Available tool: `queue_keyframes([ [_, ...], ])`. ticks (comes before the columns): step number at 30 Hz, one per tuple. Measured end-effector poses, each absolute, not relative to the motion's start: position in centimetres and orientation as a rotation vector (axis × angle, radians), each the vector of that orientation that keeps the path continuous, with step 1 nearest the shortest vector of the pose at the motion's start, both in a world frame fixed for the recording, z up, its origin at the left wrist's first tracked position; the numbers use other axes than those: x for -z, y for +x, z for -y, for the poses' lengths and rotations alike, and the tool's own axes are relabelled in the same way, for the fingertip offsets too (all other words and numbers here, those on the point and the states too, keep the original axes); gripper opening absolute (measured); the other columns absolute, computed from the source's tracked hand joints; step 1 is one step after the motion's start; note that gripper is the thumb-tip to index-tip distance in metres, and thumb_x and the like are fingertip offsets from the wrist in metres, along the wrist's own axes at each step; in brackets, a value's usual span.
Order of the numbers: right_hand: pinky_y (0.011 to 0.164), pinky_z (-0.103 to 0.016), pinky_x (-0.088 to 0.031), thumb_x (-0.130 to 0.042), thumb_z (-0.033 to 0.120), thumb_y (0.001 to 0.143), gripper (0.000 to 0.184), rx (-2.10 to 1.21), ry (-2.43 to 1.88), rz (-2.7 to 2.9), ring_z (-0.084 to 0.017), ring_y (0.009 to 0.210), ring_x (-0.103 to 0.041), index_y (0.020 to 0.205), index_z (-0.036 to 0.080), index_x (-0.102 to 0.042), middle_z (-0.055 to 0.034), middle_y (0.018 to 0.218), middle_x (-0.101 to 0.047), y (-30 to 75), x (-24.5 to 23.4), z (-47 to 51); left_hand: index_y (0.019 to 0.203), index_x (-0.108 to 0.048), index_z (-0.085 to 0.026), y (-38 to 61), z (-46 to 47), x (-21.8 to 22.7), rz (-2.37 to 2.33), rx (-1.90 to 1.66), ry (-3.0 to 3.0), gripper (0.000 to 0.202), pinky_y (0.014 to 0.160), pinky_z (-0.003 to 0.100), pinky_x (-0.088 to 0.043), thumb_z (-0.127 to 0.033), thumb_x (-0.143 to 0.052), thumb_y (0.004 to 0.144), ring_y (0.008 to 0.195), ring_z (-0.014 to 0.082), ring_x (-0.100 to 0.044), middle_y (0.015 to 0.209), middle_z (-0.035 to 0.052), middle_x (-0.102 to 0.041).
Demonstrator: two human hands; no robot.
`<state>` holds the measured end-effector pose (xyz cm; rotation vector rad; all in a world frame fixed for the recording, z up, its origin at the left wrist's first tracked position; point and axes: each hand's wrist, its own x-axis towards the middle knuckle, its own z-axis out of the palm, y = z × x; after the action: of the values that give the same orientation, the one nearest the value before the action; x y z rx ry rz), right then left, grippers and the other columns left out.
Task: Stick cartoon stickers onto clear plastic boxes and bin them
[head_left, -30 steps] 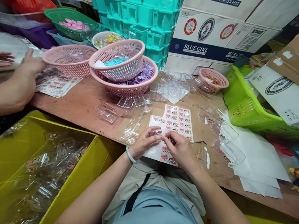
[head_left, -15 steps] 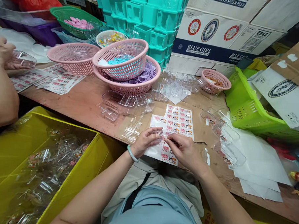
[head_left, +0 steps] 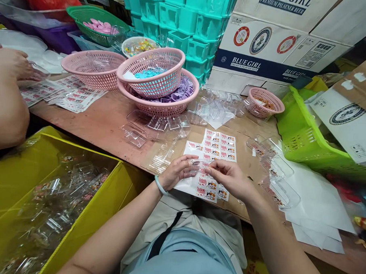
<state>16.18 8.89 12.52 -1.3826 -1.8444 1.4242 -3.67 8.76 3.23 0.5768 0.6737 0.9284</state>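
My left hand (head_left: 175, 173), with a pale bangle at its wrist, is closed around a small clear plastic case (head_left: 191, 169). The fingers and thumb of my right hand (head_left: 225, 175) pinch at the right end of that same case. Right below both hands lies a sheet of stickers (head_left: 208, 186) printed with pink lettering and cartoon cats. Another such sheet (head_left: 221, 145) lies partly beneath it. Clear cases with stickers on them (head_left: 284, 193) rest on white paper to the right of my right hand.
A yellow bin (head_left: 98, 205) holding many clear cases stands at left. Pink baskets (head_left: 157, 110) hold purple and blue pieces. A green basket (head_left: 310, 135), beer cartons (head_left: 267, 48) and teal crates (head_left: 179, 44) border the table. Another person's hand (head_left: 13, 63) works at far left.
My right hand's fingers have straightened somewhat and shifted slightly right along the case. My left hand still holds it. The other person's hand at far left has moved a little.
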Motion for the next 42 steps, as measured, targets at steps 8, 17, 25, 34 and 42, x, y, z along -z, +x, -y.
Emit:
queue_keyframes([
  [8, 0.047, -0.021, -0.029, -0.060, 0.053, 0.082, 0.039, -1.449, -1.396, 1.874, -0.008, 0.050, -0.037, 0.069, 0.016, -0.058, 0.0048, 0.055, -0.044, 15.7, -11.1, -9.7, 0.112, -0.064, -0.018, -3.6, -8.8, -3.5, -0.689, -0.913, 0.569, 0.038, 0.084, 0.032, -0.050, -0.031, -0.070, 0.077, 0.091, 0.0176, -0.065, 0.107, 0.0098, -0.067],
  [17, 0.047, -0.021, -0.029, -0.060, 0.053, 0.079, 0.038, -1.428, -1.441, 1.832, -0.008, 0.050, -0.038, 0.070, 0.016, -0.061, 0.0045, 0.055, -0.046, 15.3, -11.1, -9.7, 0.110, -0.065, -0.018, -3.6, -8.9, -3.6, -0.677, -0.913, 0.558, 0.040, 0.082, 0.032, -0.049, -0.032, -0.073, 0.074, 0.086, 0.0167, -0.065, 0.102, 0.0088, -0.069],
  [25, 0.048, -0.022, -0.031, -0.060, 0.052, 0.079, 0.037, -1.410, -1.479, 1.836, -0.009, 0.051, -0.039, 0.068, 0.017, -0.060, 0.0041, 0.054, -0.047, 15.1, -11.1, -9.7, 0.111, -0.064, -0.017, -3.6, -8.9, -3.7, -0.680, -0.906, 0.556, 0.041, 0.082, 0.031, -0.050, -0.033, -0.072, 0.075, 0.084, 0.0158, -0.065, 0.095, 0.0080, -0.069],
  [34, 0.049, -0.021, -0.033, -0.057, 0.045, 0.082, 0.032, -1.178, -1.558, 1.954, -0.010, 0.051, -0.044, 0.066, 0.018, -0.062, 0.0025, 0.055, -0.052, 14.6, -11.0, -9.4, 0.112, -0.063, -0.020, -3.4, -8.5, -3.8, -0.719, -0.918, 0.600, 0.042, 0.086, 0.031, -0.048, -0.034, -0.074, 0.074, 0.092, 0.0166, -0.064, 0.108, 0.0078, -0.066],
  [42, 0.050, -0.023, -0.033, -0.061, 0.047, 0.079, 0.031, -1.076, -1.628, 1.814, -0.012, 0.051, -0.046, 0.070, 0.018, -0.068, 0.0005, 0.054, -0.056, 15.6, -10.2, -8.4, 0.107, -0.060, -0.017, -2.0, -8.0, -4.1, -0.850, -1.043, 0.761, 0.049, 0.077, 0.026, -0.047, -0.032, -0.082, 0.066, 0.081, 0.0131, -0.061, 0.089, 0.0026, -0.064],
])
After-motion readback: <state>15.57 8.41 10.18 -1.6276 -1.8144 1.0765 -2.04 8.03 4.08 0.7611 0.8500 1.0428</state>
